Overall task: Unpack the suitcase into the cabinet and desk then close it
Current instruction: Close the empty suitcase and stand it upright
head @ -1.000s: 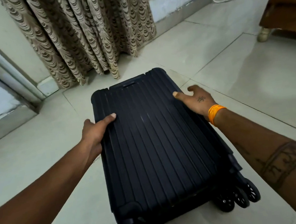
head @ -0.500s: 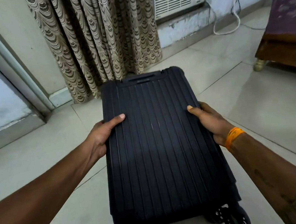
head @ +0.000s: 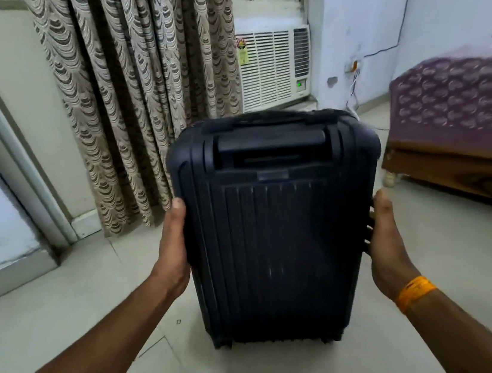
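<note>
A closed dark navy ribbed suitcase stands upright on the tiled floor in the middle of the view, its top handle facing me. My left hand grips its left side edge, thumb up against the shell. My right hand, with an orange wristband, grips the right side edge, fingers wrapped behind it. The wheels are hidden under the case.
A patterned beige curtain hangs behind the suitcase. A white window air conditioner sits at the back. A bed with a purple cover and wooden frame stands at the right. A door frame runs along the left wall.
The suitcase has been tipped up from lying flat on the floor to standing upright. Both hands slid from its top face to its side edges.
</note>
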